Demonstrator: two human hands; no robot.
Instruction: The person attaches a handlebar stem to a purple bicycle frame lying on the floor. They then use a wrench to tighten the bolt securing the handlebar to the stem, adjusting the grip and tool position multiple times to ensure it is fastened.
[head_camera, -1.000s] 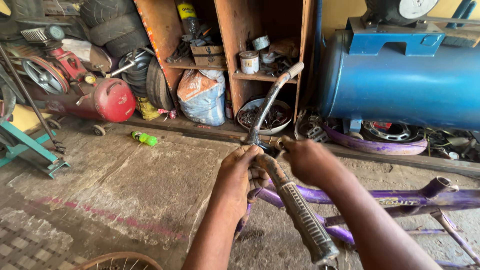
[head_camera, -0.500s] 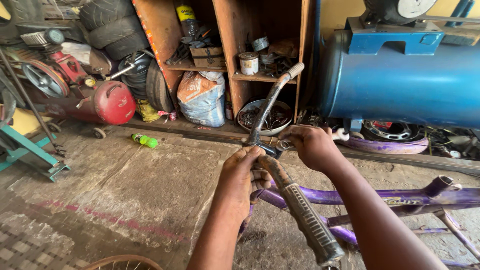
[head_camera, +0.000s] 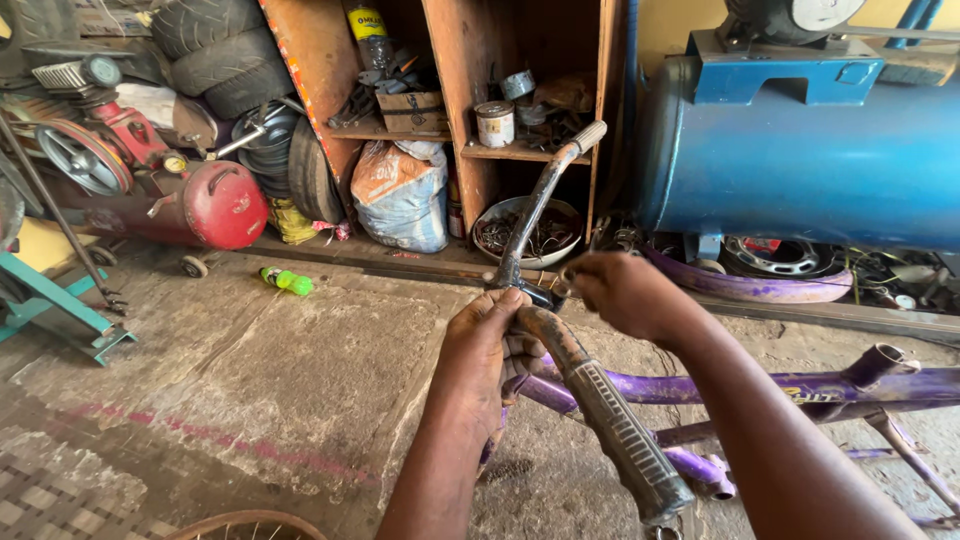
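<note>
Over the purple bike frame (head_camera: 800, 385), my left hand (head_camera: 480, 350) grips the handlebar (head_camera: 560, 340); right hand (head_camera: 620, 290) pinches closed at its stem clamp.

Handlebar (head_camera: 545, 200) dull worn metal; frame (head_camera: 800, 385) glossy purple paint.

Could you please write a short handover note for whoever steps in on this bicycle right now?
Left hand: wrapped around the handlebar near its centre clamp, steadying it.
Right hand: fingertips pinched at the clamp; whether they hold a tool or small part cannot be seen.
The purple bicycle frame lies on the concrete floor, handlebar seated at its front.
Done: handlebar in place.
Left: probably the clamp work; its tightness cannot be judged.
</note>
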